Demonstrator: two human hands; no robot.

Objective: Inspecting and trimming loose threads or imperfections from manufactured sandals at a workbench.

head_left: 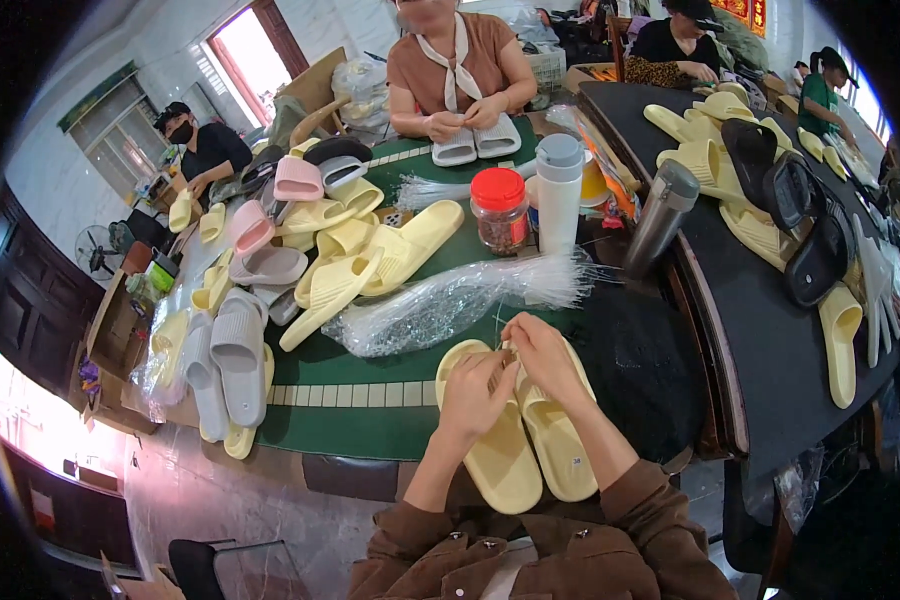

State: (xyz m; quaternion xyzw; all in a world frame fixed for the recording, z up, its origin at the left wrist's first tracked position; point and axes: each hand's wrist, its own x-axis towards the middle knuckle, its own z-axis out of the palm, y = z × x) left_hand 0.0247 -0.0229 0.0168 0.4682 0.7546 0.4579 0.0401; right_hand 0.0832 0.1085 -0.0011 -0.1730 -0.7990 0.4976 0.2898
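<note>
A pair of pale yellow slippers lies side by side at the table's front edge, the left slipper point(503, 465) close against the right slipper point(567, 450). Over their straps both my hands come together with fingers closed. My left hand point(475, 390) pinches near the inner side of the left strap. Just above it, my right hand point(545, 355) pinches too, resting over the right slipper's strap. A thin clear plastic tie point(499, 322) sticks up between the fingertips; its lower part is hidden by the fingers. Beyond the hands lies a clear bag of plastic ties point(420, 312).
Loose yellow slippers point(390, 250) and grey slippers point(238, 350) pile up at the left. A red-lidded jar point(499, 210), a white bottle point(559, 195) and a steel flask point(662, 218) stand ahead. At right, a black table point(710, 290) holds more slippers. Several people work around.
</note>
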